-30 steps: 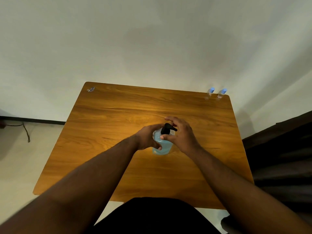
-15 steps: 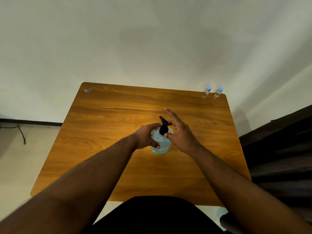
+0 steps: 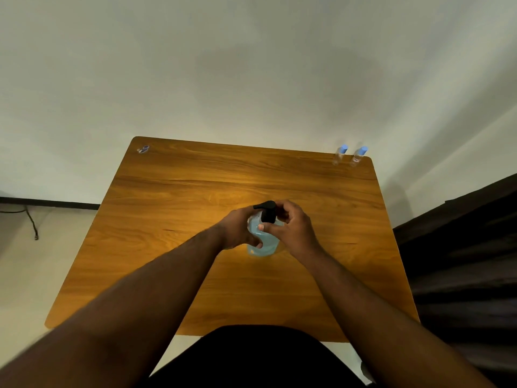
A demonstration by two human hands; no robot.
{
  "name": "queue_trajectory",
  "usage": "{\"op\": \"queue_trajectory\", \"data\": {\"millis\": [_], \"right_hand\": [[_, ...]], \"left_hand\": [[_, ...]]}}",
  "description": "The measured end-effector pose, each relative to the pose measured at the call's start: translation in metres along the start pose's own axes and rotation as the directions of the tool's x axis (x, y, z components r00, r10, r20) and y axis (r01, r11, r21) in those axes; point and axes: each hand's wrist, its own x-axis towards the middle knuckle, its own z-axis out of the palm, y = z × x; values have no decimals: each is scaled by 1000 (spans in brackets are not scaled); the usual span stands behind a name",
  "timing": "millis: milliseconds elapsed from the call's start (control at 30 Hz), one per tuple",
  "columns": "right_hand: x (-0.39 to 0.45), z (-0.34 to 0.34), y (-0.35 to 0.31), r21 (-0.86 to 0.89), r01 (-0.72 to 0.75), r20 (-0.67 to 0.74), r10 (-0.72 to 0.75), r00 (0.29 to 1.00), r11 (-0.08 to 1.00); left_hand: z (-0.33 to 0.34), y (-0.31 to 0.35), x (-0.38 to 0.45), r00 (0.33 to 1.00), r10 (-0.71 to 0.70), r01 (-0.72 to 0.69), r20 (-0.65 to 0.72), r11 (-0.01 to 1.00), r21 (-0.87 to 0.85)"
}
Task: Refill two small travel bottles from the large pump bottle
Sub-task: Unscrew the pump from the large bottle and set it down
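The large pump bottle, clear with blue liquid and a black pump head, stands in the middle of the wooden table. My left hand wraps around the bottle's left side. My right hand grips the black pump collar with thumb and fingers; the spout points left. Two small travel bottles with blue caps, one beside the other, stand upright at the table's far right corner, well away from both hands.
A small wrapped item lies at the table's far left corner. A white wall rises behind the table. Dark furniture borders the right edge. A cable trails on the floor at left.
My right hand has closed from an open-fingered hold onto the pump collar, and the spout has swung from pointing away to pointing left. The left hand stays on the bottle.
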Motion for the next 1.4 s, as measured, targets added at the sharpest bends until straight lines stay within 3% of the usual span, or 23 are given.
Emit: {"op": "queue_trajectory", "data": {"millis": [67, 233, 433, 600, 733, 833, 933, 1000, 1167, 1400], "right_hand": [[2, -1, 0, -12, 6, -3, -6, 1000, 1000], [4, -11, 10, 208, -65, 211, 20, 977, 976], [-3, 6, 15, 127, 1, -51, 5, 999, 992], [-5, 2, 18, 145, 34, 27, -38, 999, 989], [-1, 9, 11, 54, 17, -93, -12, 996, 998], [-2, 7, 10, 182, -82, 15, 81, 997, 980], [-1, 0, 13, 164, -67, 149, 42, 988, 984], [1, 3, 10, 131, -53, 132, 36, 991, 990], [2, 13, 3, 45, -7, -62, 10, 998, 999], [4, -3, -2, 39, 21, 64, -24, 998, 999]], "left_hand": [[1, 1, -1, 1000, 6, -6, -6, 1000, -7], [-1, 2, -1, 1000, 23, -23, 9, 1000, -2], [0, 1, -1, 999, 33, -33, -4, 999, 12], [0, 1, -1, 1000, 27, -27, 2, 1000, 8], [0, 1, -1, 1000, 23, -23, -1, 1000, -7], [0, 1, 0, 1000, 27, -27, -6, 1000, -10], [1, 0, 0, 1000, 29, -29, -4, 1000, -5], [1, -1, 0, 999, 37, -37, -6, 999, 12], [1, -1, -1, 999, 36, -36, -7, 999, 8], [1, -2, 1, 1000, 31, -31, 2, 1000, 6]]}}
